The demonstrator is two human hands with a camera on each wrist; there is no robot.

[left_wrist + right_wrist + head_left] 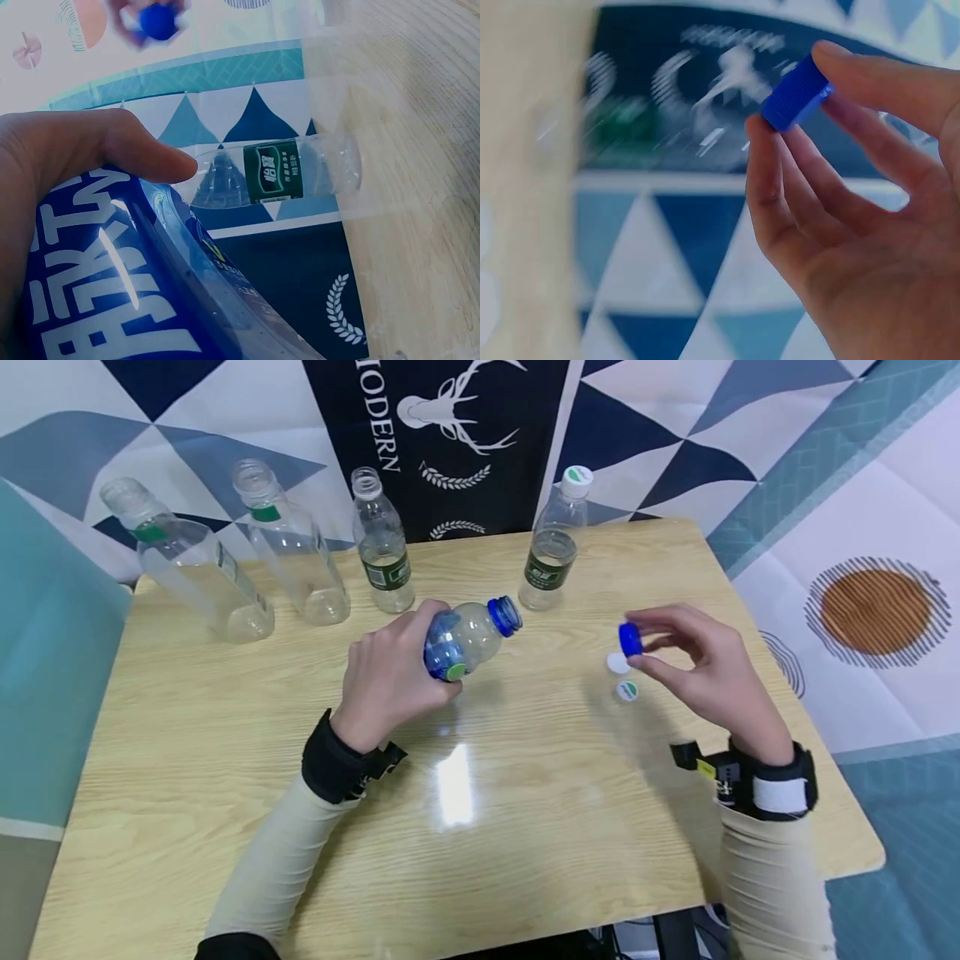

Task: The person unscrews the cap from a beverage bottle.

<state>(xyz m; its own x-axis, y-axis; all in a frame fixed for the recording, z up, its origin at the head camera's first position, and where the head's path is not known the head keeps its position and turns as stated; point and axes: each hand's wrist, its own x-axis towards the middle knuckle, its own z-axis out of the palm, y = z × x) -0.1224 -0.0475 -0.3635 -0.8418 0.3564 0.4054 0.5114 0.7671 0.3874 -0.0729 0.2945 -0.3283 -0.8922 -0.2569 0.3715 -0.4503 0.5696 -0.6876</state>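
Observation:
My left hand (397, 672) grips a clear bottle (480, 635) with a blue label, tilted so its uncapped blue-ringed mouth points right and up. The left wrist view shows the bottle's blue label (112, 277) close up, the thumb lying along it. Over the table's right side, my right hand (701, 664) pinches a blue bottle cap (630, 639) between thumb and fingertips, apart from the bottle. In the right wrist view the ridged cap (799, 94) is held up. Beneath that hand, two white caps (627, 691) lie on the table.
Two large uncapped clear bottles (198, 568) stand at the back left of the wooden table (540, 827). Beside them is a smaller uncapped green-labelled bottle (384, 547). A white-capped green-labelled bottle (553, 547) stands right of the middle, near the patterned backdrop (637, 410).

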